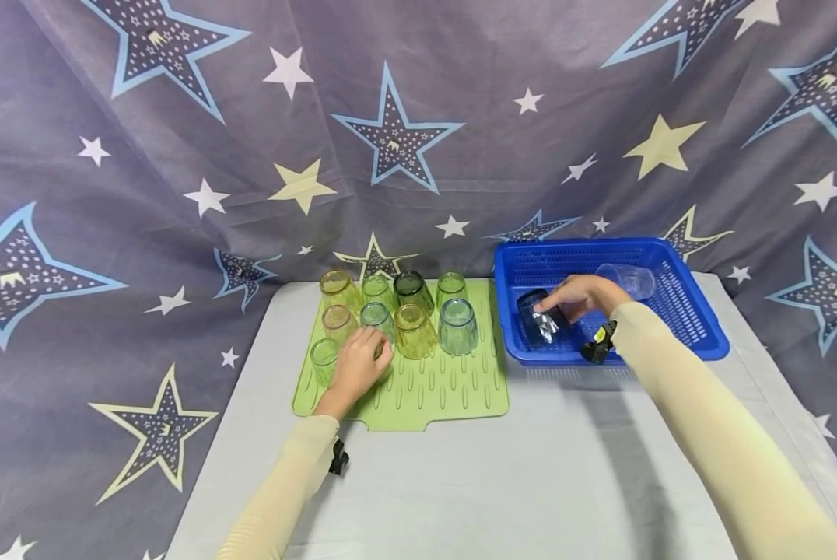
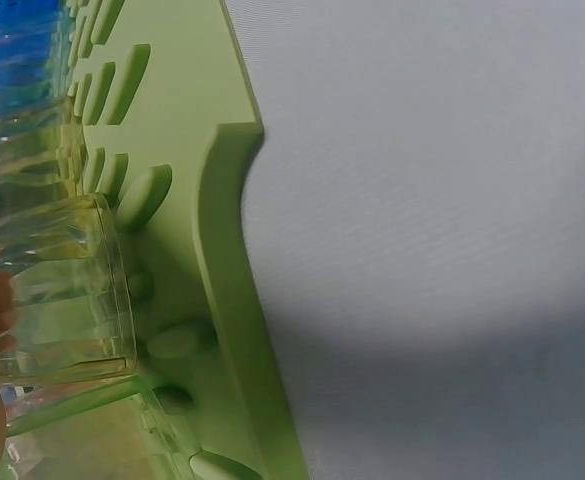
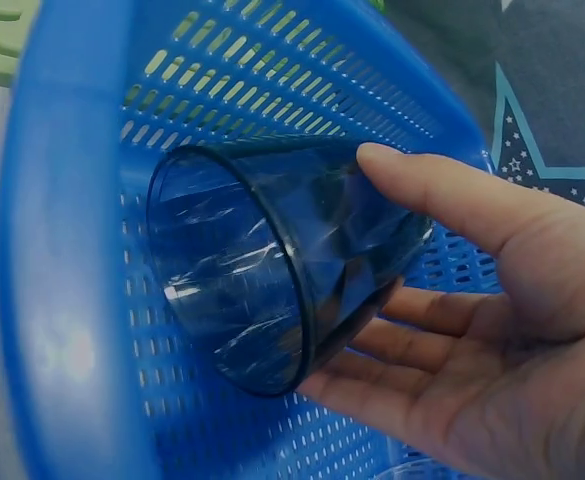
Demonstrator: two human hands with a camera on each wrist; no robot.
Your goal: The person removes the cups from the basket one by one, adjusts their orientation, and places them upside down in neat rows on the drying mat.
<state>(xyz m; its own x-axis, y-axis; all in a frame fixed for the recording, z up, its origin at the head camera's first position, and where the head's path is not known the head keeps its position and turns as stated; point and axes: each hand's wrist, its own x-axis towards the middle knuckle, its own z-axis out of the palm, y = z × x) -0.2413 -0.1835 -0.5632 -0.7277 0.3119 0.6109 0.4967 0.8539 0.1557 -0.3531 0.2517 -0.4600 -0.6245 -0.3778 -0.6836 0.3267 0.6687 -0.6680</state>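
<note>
My left hand [image 1: 360,360] is over the front left of a green drying mat [image 1: 453,397], its fingers around a pale yellow-tinted glass [image 2: 57,290] that it mostly covers in the head view. Beside it on the mat stand a green glass [image 1: 323,359], a pink glass [image 1: 337,320] and a pale blue-green glass [image 1: 377,317]. Inside the blue basket [image 1: 698,330], my right hand [image 1: 586,294] grips a dark tumbler [image 3: 262,250] lying tilted, thumb on one side and fingers on the other. Its open rim faces away from the palm in the right wrist view.
Further back on the mat are more upturned glasses, among them a yellow one [image 1: 414,330], a blue one [image 1: 458,327] and a dark green one [image 1: 413,289]. A clear glass [image 1: 632,280] lies in the basket behind my right hand. A star-patterned curtain [image 1: 418,218] hangs behind.
</note>
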